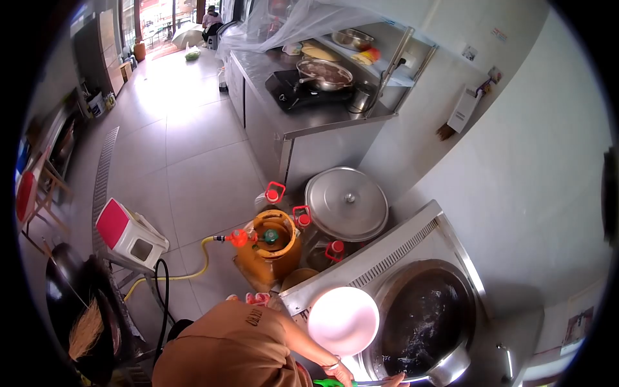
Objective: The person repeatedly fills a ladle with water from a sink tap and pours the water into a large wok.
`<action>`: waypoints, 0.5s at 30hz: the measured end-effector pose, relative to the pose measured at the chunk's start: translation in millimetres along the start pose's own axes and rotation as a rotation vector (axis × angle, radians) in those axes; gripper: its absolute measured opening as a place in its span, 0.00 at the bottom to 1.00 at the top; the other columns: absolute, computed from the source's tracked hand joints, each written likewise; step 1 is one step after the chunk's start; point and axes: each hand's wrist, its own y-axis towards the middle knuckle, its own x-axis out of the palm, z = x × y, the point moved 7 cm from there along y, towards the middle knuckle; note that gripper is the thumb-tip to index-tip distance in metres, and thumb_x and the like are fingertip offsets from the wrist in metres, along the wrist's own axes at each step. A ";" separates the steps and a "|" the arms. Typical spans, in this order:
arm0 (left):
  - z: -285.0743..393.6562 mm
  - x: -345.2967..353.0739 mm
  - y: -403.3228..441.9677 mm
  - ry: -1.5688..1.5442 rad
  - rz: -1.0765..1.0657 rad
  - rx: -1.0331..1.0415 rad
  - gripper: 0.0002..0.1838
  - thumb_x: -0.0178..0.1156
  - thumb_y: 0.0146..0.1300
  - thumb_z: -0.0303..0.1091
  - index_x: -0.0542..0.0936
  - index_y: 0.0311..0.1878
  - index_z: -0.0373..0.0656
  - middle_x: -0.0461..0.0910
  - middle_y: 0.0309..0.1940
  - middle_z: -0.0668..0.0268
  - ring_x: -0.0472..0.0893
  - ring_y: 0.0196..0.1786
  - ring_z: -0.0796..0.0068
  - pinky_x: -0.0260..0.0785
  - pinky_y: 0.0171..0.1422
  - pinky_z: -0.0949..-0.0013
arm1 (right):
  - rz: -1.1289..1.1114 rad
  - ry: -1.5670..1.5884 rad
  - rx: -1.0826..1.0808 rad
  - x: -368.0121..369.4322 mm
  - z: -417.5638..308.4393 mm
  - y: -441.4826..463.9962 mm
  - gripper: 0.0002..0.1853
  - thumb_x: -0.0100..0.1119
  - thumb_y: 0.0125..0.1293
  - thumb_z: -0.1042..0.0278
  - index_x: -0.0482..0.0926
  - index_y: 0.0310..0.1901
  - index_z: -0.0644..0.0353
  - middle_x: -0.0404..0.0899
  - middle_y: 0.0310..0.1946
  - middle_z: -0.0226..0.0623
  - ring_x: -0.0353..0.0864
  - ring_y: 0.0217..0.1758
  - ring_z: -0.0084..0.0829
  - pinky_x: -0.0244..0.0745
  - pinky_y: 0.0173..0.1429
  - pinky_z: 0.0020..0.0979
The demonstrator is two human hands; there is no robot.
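Observation:
My left hand [343, 374], with a bracelet at the wrist, is closed round the handle of a long ladle near its green grip [329, 382]. Farther along the rod, the fingers of my right hand [394, 380] are closed on it at the bottom edge, partly cut off. The ladle's deep metal bowl [451, 366] rests at the near rim of a large dark wok [419, 309], which has a wet, shiny surface inside. Beside the wok, on the steel stove, stands a white basin [343, 321], brightly lit inside.
An orange gas cylinder [274, 248] with a yellow hose [206, 258] stands near red-capped jugs [274, 192] and a large lidded pot [348, 203]. A counter [290, 119] bears a filled pan [324, 74]. Left are a red-topped stool [132, 233] and another wok [64, 290]. A person [211, 20] sits far back.

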 end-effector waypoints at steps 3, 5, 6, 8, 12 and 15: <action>-7.5 21.5 0.9 0.127 -0.032 -0.035 0.12 0.60 0.48 0.34 0.67 0.29 0.39 0.68 0.14 0.65 0.71 0.14 0.74 0.66 0.17 0.72 | -0.071 0.063 0.010 -19.5 1.9 -8.5 0.23 0.56 0.53 0.56 0.67 0.47 0.61 0.70 0.36 0.41 0.68 0.38 0.33 0.69 0.38 0.34; -21.9 43.3 3.2 0.354 -0.094 -0.086 0.13 0.58 0.51 0.37 0.66 0.25 0.39 0.67 0.12 0.66 0.70 0.13 0.76 0.65 0.17 0.73 | 0.131 0.226 -0.108 -61.1 -26.7 -58.2 0.10 0.53 0.57 0.62 0.65 0.29 0.57 0.62 0.15 0.26 0.60 0.16 0.17 0.55 0.19 0.18; -27.6 55.0 0.7 0.437 -0.113 -0.107 0.13 0.56 0.53 0.38 0.66 0.24 0.40 0.67 0.11 0.67 0.70 0.13 0.78 0.64 0.16 0.74 | 0.165 0.315 -0.076 -77.9 -29.8 -70.3 0.08 0.51 0.58 0.64 0.65 0.31 0.57 0.62 0.16 0.26 0.61 0.17 0.18 0.57 0.20 0.19; -49.0 72.3 -2.4 0.636 -0.177 -0.212 0.17 0.55 0.55 0.44 0.67 0.22 0.41 0.68 0.10 0.69 0.70 0.12 0.80 0.63 0.18 0.76 | 0.212 0.526 0.006 -117.4 -30.9 -106.7 0.06 0.48 0.59 0.68 0.65 0.35 0.58 0.62 0.18 0.27 0.62 0.20 0.19 0.61 0.22 0.20; -91.4 135.8 -19.0 0.700 -0.429 -0.570 0.15 0.59 0.53 0.44 0.69 0.30 0.42 0.70 0.17 0.71 0.71 0.20 0.84 0.63 0.23 0.79 | 0.361 0.806 0.084 -199.4 -21.4 -199.1 0.09 0.45 0.61 0.68 0.63 0.41 0.61 0.64 0.19 0.31 0.66 0.22 0.24 0.65 0.28 0.26; -151.1 161.8 -34.8 0.627 -0.638 -0.908 0.11 0.57 0.54 0.38 0.68 0.32 0.42 0.70 0.19 0.71 0.71 0.21 0.83 0.63 0.25 0.80 | 0.494 0.906 0.008 -247.9 4.1 -276.8 0.10 0.44 0.62 0.66 0.64 0.41 0.62 0.64 0.20 0.31 0.67 0.23 0.25 0.66 0.31 0.27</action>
